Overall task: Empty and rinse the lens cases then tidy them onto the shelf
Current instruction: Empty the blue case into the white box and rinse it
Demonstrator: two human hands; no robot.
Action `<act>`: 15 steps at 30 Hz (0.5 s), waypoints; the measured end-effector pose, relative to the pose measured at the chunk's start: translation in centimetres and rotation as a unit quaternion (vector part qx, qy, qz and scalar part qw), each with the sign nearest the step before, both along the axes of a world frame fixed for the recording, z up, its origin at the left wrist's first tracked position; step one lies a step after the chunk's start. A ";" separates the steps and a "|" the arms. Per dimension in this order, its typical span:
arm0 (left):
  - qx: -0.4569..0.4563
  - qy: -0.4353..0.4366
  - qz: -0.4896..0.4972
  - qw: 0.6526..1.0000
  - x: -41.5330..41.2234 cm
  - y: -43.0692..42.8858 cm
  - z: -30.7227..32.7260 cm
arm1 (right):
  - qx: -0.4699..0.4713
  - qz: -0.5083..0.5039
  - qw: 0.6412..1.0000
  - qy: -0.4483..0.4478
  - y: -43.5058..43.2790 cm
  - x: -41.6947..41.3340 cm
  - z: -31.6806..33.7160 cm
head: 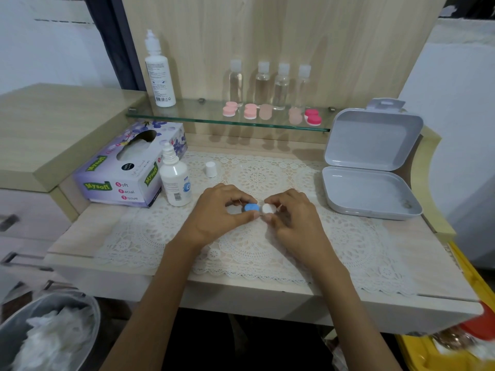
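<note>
Pinching small plastic lens case with one blue and one white cap (253,208) at frame centre, just above white lace mat (348,236): blue side with left hand (217,210), white side with right hand (292,212), fingertips nearly touching.

Blue cap (251,207), white cap (267,208), lacy cream mat (257,245) (floral), purple tissue box (128,167)

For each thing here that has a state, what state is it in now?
Lens case with blue and white caps: both caps on.
Left hand: pinches the blue cap.
Right hand: pinches the white cap.
Small white plastic bottle: upright, cap off.
Small white cylindrical cap: standing loose on the lace mat.
Grey plastic box: open, lid upright.
Four clear plastic bottles: upright, capped.
</note>
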State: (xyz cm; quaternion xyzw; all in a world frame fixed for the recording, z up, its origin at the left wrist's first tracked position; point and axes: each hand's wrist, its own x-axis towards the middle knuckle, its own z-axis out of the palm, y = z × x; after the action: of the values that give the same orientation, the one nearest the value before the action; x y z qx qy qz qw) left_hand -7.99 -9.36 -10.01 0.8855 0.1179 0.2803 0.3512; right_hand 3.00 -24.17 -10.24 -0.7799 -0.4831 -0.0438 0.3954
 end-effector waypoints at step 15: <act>0.003 0.002 0.003 1.000 0.0 -0.1 0.1 | 0.000 -0.012 1.000 0.021 0.1 0.0 0.0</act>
State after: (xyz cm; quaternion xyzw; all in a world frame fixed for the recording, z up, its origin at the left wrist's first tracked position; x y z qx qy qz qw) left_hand -8.02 -9.46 -9.86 0.8867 0.1203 0.2802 0.3474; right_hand 3.04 -24.10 -10.24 -0.7862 -0.4659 -0.0323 0.4048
